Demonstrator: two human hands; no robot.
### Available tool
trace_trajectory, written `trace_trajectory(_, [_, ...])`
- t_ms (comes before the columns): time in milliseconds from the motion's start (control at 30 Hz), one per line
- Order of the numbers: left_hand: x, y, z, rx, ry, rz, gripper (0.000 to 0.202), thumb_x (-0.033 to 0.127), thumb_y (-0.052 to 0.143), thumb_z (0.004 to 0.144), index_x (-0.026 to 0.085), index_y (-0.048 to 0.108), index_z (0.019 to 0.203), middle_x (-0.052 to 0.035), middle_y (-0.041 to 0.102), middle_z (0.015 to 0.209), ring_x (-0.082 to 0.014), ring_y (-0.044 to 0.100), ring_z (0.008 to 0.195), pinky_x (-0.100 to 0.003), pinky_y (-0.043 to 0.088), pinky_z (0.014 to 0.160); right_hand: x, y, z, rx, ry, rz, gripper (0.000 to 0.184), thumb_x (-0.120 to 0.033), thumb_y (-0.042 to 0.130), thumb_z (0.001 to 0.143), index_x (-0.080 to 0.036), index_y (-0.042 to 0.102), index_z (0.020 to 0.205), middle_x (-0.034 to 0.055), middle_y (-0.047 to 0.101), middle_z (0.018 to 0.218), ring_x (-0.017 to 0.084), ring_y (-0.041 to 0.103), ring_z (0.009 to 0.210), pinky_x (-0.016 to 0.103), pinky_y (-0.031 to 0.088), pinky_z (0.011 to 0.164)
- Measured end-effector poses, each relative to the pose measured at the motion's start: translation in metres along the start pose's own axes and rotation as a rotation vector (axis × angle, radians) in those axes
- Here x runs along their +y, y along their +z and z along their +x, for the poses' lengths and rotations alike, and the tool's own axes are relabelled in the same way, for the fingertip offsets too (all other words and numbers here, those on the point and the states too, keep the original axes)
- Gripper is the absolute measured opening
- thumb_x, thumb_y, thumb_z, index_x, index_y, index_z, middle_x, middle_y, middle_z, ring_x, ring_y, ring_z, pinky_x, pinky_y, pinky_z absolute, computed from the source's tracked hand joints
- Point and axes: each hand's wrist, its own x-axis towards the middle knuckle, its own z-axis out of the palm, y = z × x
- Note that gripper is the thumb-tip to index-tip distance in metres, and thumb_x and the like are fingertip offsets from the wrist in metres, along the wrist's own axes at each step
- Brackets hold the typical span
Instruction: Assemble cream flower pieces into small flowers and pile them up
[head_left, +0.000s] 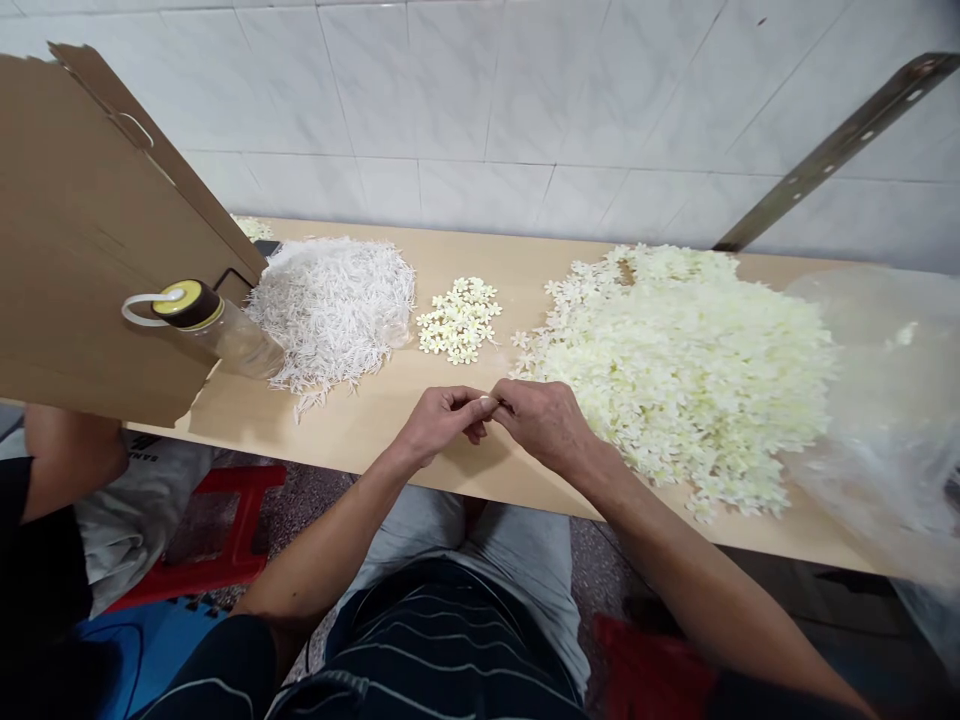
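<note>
My left hand [444,422] and my right hand [546,418] meet over the front part of the table, thumbs and fingertips pinched together. A tiny pale bit shows between the fingertips, too small and covered to name. Just beyond the hands lies a small cluster of pale yellow-white artificial flowers [459,320]. Left of it is a heap of thin white slivers [337,300], partly on clear plastic. To the right spreads a large heap of similar pale flowers [697,370], its near left edge beside my right hand.
A clear bottle [244,340] with a yellow and dark lid leans by a cardboard panel [97,230] at the left. Clear plastic bags [892,380] lie at the right end of the table [360,440]. A metal bracket [832,150] meets the tiled wall. Another person's arm [75,450] shows below the cardboard.
</note>
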Motion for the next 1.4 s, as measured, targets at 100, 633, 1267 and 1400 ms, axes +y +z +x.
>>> trace_trajectory(100, [-0.001,-0.004,-0.005,-0.122,-0.086,-0.117,0.047,0.057,0.079,0.081,0.010,0.078,0.088,-0.0073,0.066,0.070,-0.0119,0.058,0.059,-0.024,0.047,0.059,-0.003,0.004,-0.010,0.000,0.013,0.154,0.014,-0.025,0.069,0.093,-0.018,0.070,0.081,0.0010,0.070,0.068,0.015,0.062,0.062,0.025,0.037,0.059])
trace_trajectory(633, [-0.002,0.013,-0.011,0.151,-0.056,-0.447,0.049,0.061,0.075,0.084,0.017,0.054,0.075,0.0091,0.028,0.057,-0.0041,0.018,0.044,-0.019,0.017,0.040,-0.016,0.000,-0.013,0.215,0.074,0.421,0.032,-0.031,0.063,0.100,-0.022,0.067,0.131,0.0080,0.073,0.101,0.018,0.069,0.079,0.029,0.060,0.063])
trace_trajectory(1267, [0.001,0.017,-0.013,0.040,-0.126,-0.597,0.043,0.052,0.082,0.082,0.013,0.063,0.086,0.0047,0.051,0.064,-0.0015,0.026,0.043,-0.017,0.031,0.040,-0.017,0.000,-0.012,0.187,0.085,0.593,0.028,-0.029,0.070,0.096,-0.024,0.072,0.124,0.0077,0.076,0.111,0.019,0.073,0.088,0.031,0.065,0.067])
trace_trajectory(1400, [0.001,0.019,-0.005,0.022,-0.131,-0.617,0.039,0.047,0.083,0.082,0.012,0.065,0.087,0.0026,0.058,0.068,-0.0018,0.034,0.044,-0.018,0.041,0.046,-0.010,0.001,-0.018,0.190,0.200,0.706,0.031,-0.034,0.071,0.095,-0.024,0.071,0.124,0.0093,0.073,0.118,0.019,0.073,0.083,0.031,0.066,0.062])
